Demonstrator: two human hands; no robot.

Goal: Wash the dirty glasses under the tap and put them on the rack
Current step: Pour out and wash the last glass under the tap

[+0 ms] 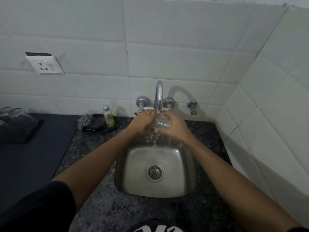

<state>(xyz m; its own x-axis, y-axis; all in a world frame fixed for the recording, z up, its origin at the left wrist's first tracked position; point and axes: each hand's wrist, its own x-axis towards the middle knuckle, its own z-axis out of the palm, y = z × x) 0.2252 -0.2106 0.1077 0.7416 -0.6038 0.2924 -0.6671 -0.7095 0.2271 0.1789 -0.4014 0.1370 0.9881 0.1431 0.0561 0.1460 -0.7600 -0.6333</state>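
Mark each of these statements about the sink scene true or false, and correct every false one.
1. Both hands hold a clear glass under the tap. True: the left hand and right hand grip it together.
2. The tap is turned off. False: water runs over the glass and drips into the sink.
3. A small bottle stands left of the tap. True.
4. The sink is full of dirty dishes. False: only water and the drain show in it.
5. The wall socket is right of the tap. False: it is on the left.
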